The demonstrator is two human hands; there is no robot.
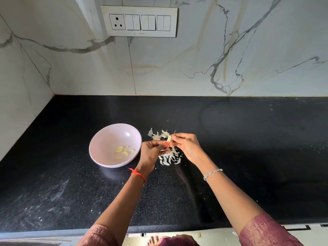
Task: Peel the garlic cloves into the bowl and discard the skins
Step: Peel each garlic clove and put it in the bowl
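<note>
A pale pink bowl (106, 139) sits on the black counter and holds several peeled yellowish garlic cloves (124, 150). Just right of it, my left hand (152, 151) and my right hand (186, 146) meet above the counter and together pinch one garlic clove (169, 138) between their fingertips. Loose white garlic skins (157, 135) lie behind the hands, and more skins (170, 159) lie under and between them. Whether the held clove still carries skin is hard to tell.
The black stone counter (248, 148) runs to marble walls at the back and left. A white switch panel (139, 21) hangs on the back wall. Small skin flecks dot the counter. The counter's front edge (177, 228) is near my body.
</note>
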